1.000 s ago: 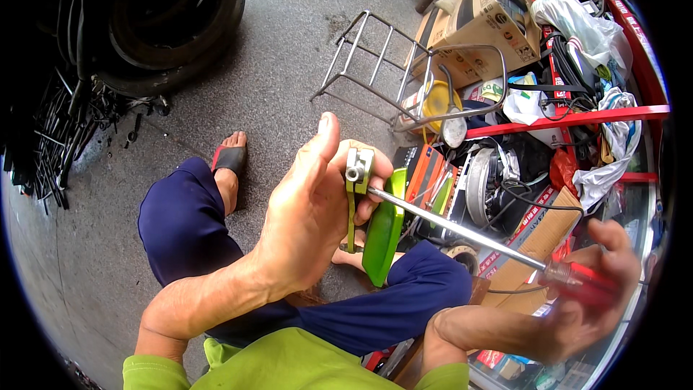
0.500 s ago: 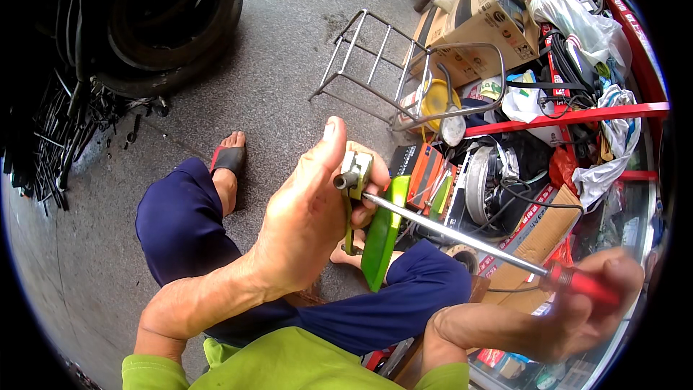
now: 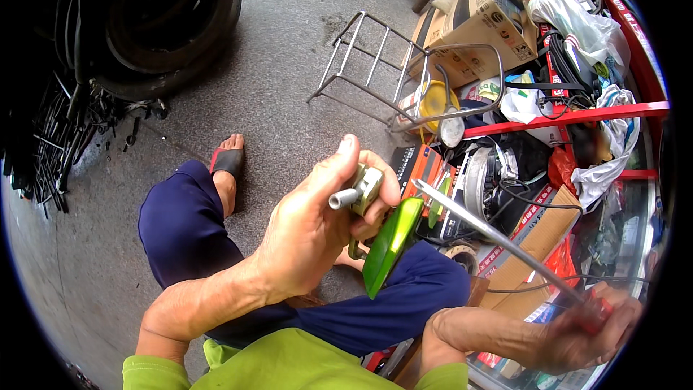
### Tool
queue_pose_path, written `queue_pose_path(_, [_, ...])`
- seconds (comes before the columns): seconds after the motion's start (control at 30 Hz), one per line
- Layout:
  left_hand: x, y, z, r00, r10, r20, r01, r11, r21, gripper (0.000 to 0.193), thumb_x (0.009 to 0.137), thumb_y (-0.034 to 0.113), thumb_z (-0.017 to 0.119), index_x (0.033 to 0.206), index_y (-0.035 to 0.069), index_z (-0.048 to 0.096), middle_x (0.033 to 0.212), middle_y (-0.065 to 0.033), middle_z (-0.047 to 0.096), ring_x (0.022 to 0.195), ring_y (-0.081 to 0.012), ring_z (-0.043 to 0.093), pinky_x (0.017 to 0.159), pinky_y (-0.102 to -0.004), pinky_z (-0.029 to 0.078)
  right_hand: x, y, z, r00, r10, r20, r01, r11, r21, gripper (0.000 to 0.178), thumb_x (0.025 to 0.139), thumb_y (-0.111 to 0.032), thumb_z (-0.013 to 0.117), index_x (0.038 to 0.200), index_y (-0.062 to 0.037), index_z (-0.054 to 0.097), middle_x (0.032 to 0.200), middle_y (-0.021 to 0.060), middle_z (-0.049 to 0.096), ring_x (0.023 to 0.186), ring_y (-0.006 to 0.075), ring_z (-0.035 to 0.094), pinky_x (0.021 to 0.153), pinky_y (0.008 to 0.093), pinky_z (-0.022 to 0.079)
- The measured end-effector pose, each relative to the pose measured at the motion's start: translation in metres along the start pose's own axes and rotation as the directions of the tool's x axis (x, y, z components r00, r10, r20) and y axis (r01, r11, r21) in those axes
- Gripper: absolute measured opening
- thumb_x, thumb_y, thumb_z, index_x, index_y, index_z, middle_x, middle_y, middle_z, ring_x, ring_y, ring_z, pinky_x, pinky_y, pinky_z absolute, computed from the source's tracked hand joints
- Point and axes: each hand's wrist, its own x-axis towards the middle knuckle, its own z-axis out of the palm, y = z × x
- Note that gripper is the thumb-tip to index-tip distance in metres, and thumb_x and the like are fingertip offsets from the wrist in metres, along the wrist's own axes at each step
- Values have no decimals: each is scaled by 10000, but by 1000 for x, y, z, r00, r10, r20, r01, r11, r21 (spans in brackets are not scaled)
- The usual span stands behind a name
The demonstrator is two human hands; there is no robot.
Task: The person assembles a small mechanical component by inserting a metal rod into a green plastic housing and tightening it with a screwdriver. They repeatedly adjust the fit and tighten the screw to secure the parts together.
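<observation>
My left hand [image 3: 307,220] is closed around a small metal bracket [image 3: 367,189] with a round tube end sticking out toward the left. A shiny green blade-shaped piece [image 3: 393,245] hangs below the bracket, apparently joined to it; my fingers hide the joint. At the lower right, my right hand [image 3: 588,332], somewhat blurred, grips the red handle of a long screwdriver [image 3: 498,237]. The steel shaft slants up and to the left, and its tip is apart from the bracket, a little to the right of the green piece.
A metal rack frame [image 3: 375,58] stands on the floor ahead. To the right are a cardboard box [image 3: 480,29], a red-edged glass case [image 3: 628,245] and a jumble of tools, cables and bags. Black tires [image 3: 216,22] and thin rods [image 3: 54,144] lie at the left.
The screwdriver tip has come away from the bracket as my right hand moved down. My left hand has shifted slightly right and down, turning the bracket and the green piece a little.
</observation>
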Motion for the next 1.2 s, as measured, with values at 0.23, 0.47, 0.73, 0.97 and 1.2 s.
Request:
queue_pose_path(0.23, [-2, 1, -1, 997, -31, 72, 41, 991, -127, 451, 978, 384, 296, 862, 3, 508, 646, -25, 438, 592, -115, 378, 584, -243, 314, -1, -4, -3, 984, 88, 156, -123, 965, 230, 138, 910, -67, 479, 882, -43, 612, 657, 16, 299, 505, 78, 328, 444, 224, 231])
queue_pose_path(0.47, [-2, -1, -4, 993, -57, 99, 79, 969, -233, 409, 968, 358, 370, 885, 9, 564, 614, -23, 468, 550, -96, 398, 535, -243, 319, -2, 7, -17, 975, 106, 194, -155, 953, 260, 113, 919, -98, 516, 894, -33, 605, 659, 28, 320, 528, 91, 351, 443, 242, 244])
queue_pose_path(0.73, [-4, 3, -5, 987, -24, 157, 56, 977, -207, 420, 968, 356, 364, 864, 1, 563, 604, -17, 457, 538, -91, 375, 543, -225, 298, 1, 14, -8, 940, -163, 298, 244, 935, -258, 241, 893, -94, 575, 1131, -84, 544, 730, 65, 431, 650, 132, 485, 430, 188, 302])
queue_pose_path(0.97, [-5, 3, -4, 996, -61, 72, 76, 971, -227, 413, 970, 361, 366, 857, 14, 560, 608, -6, 456, 537, -81, 366, 538, -227, 295, 0, 19, -12, 937, -170, 304, 206, 975, -88, 242, 929, -88, 508, 1170, -103, 502, 700, 54, 342, 580, 106, 378, 398, 211, 236])
queue_pose_path(1.2, [-5, 3, -4, 996, -73, 54, 84, 969, -231, 397, 968, 361, 380, 885, 21, 567, 614, -2, 459, 535, -83, 365, 538, -233, 303, 1, 14, -10, 929, -172, 327, 198, 979, -50, 278, 909, -60, 530, 1182, -112, 521, 695, 47, 362, 556, 81, 390, 369, 183, 266])
